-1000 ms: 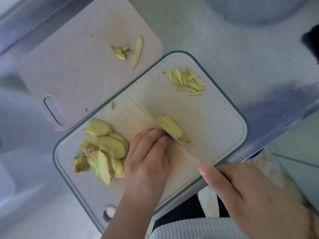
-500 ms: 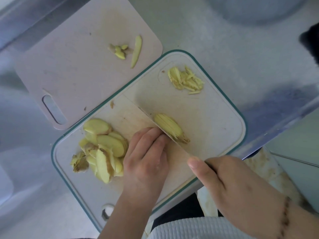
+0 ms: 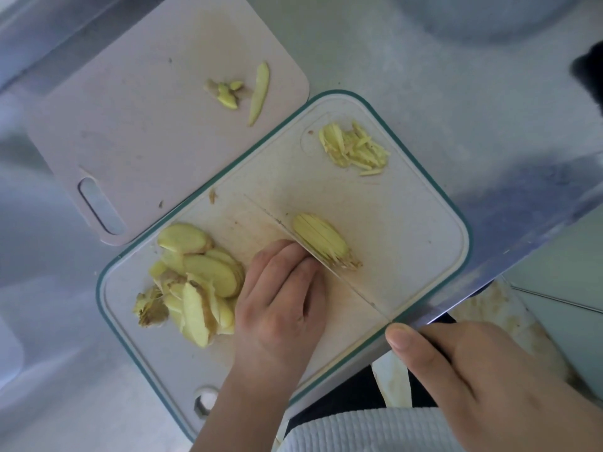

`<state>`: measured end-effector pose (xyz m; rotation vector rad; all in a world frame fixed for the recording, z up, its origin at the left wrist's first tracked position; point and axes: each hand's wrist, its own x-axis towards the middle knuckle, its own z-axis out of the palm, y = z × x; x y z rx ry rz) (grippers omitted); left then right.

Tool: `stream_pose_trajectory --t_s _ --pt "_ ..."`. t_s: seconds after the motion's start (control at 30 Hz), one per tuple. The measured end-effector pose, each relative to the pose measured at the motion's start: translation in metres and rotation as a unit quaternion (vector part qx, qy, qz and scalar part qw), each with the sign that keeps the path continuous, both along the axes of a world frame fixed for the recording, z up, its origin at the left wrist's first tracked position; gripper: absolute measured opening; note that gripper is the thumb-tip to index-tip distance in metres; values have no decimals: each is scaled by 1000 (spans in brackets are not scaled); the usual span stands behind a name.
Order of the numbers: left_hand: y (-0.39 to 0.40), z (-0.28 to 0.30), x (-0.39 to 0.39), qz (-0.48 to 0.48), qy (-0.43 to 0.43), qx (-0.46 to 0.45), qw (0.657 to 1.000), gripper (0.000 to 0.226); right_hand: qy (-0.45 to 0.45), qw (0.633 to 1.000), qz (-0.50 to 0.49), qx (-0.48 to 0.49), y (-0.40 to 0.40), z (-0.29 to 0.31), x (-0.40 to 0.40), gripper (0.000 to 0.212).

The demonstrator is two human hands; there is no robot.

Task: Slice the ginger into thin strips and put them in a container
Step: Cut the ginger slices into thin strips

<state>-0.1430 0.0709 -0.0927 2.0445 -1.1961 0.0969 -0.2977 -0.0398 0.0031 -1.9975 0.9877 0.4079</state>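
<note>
Head view, looking down on a grey metal tabletop (image 3: 424, 76). A white rectangular plastic cutting board with a teal rim (image 3: 408, 230) lies at an angle on it; a second, pale pink plastic board with a slot handle (image 3: 130, 125) sits beyond it, its near corner tucked under the white board. The left hand (image 3: 280, 298) rests palm-down on the white board, fingers curled, fingertips pressed against the flat of a broad knife blade (image 3: 326, 269); whatever ginger lies under those fingers is hidden. The right hand (image 3: 483, 383) has its grip closed around the knife handle, thumb extended toward the blade; the handle itself is covered. Just right of the blade lies a fanned stack of pale yellow ginger strips, freshly cut and still aligned (image 3: 321, 238). A loose heap of thin ginger strips (image 3: 354, 150) sits near the board's far corner. Left of the left hand, a pile of peeled oval ginger slices (image 3: 199, 275) overlaps, with a fibrous ginger end piece (image 3: 148, 308) beside it. Small ginger trimmings (image 3: 228, 93) and one long sliver (image 3: 259, 93) lie on the pink board.
</note>
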Motion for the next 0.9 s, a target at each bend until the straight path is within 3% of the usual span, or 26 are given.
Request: stream_pose_trajectory --t_s 0.5,0.63,0.7,0.83,0.9 --pt "0 0 1 -1 19 2 1000 15 5 1000 7 8 0 -4 2 81" --pt "0 0 2 -5 20 3 1000 10 17 999 -10 25 0 -7 11 72" --pt "0 -1 2 -2 14 4 1000 11 3 999 5 46 -3 -12 25 77" --pt "1 -3 2 -3 6 -6 1000 20 -43 996 -14 72 -11 -15 59 65" --pt "3 -5 2 -14 4 -11 1000 12 -64 994 -17 91 -15 -4 60 65"
